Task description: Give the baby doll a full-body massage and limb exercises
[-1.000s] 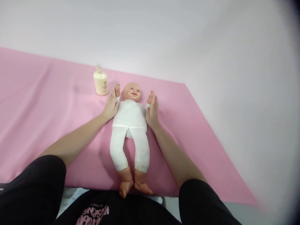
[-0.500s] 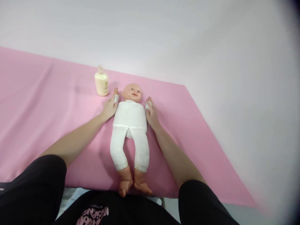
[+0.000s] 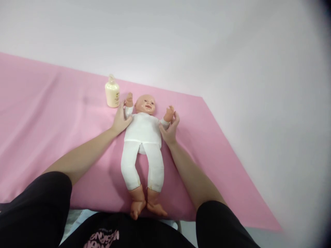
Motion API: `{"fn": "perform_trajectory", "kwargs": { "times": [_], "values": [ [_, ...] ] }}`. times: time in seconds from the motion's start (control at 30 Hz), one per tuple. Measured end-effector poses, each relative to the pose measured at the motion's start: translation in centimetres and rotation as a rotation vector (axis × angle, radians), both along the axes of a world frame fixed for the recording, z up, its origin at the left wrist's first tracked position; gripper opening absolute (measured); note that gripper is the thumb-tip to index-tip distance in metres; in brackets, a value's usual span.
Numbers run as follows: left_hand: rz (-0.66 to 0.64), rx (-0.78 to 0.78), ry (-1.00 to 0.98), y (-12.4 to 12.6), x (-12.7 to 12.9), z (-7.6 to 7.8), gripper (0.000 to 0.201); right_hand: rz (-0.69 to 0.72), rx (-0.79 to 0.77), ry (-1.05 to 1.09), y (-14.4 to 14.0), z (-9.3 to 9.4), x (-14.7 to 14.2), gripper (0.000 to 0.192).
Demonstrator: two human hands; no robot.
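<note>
A baby doll [image 3: 142, 129] with a white cloth body lies on its back, its head away from me and its bare feet towards me. My left hand [image 3: 121, 120] is curled round the doll's arm on the left, thumb against the shoulder and fingers behind the sleeve. On the other side, my right hand [image 3: 170, 131] holds the other arm, its thumb on the near side and its fingers behind the forearm. Both doll hands are raised off the surface. Just beyond my left hand stands a pump bottle [image 3: 112, 94] of pale yellow liquid.
A pink sheet [image 3: 85, 144] covers the table, with soft folds on the left. Its far edge meets a plain white wall [image 3: 155, 41]. The near edge lies close to my body, right by the doll's feet.
The doll's two arms have come up from the sheet, with my hands now cupped behind them. My right hand has turned, its fingers moving to the outer side. The bottle stays put.
</note>
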State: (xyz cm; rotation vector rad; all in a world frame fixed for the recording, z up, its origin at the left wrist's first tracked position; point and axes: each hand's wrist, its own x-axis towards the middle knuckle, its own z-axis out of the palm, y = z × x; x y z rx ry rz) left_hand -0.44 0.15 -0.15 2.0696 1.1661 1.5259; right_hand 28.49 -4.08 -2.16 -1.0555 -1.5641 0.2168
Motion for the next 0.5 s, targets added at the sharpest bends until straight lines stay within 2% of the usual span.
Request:
{"fn": "perform_trajectory", "kwargs": {
  "times": [0.1,0.23,0.33,0.4,0.5],
  "values": [
    [-0.049,0.055,0.018,-0.8,0.2,0.7,0.081,0.043,0.034,-0.04,-0.1,-0.5,0.1,0.083],
    [-0.19,0.105,0.191,-1.6,0.3,1.4,0.051,0.114,0.123,-0.092,-0.2,-0.9,0.2,0.067],
    [-0.301,0.175,0.315,-1.8,0.1,1.8,0.034,0.117,0.132,-0.15,-0.4,-0.9,0.2,0.066],
    [-0.315,0.18,0.339,-1.8,0.0,1.9,0.032,0.099,0.113,-0.175,-0.5,-0.9,0.2,0.066],
    [-0.248,0.113,0.336,-1.8,0.2,1.7,0.036,0.079,0.058,-0.187,-0.6,-0.7,0.0,0.065]
  ]
}}
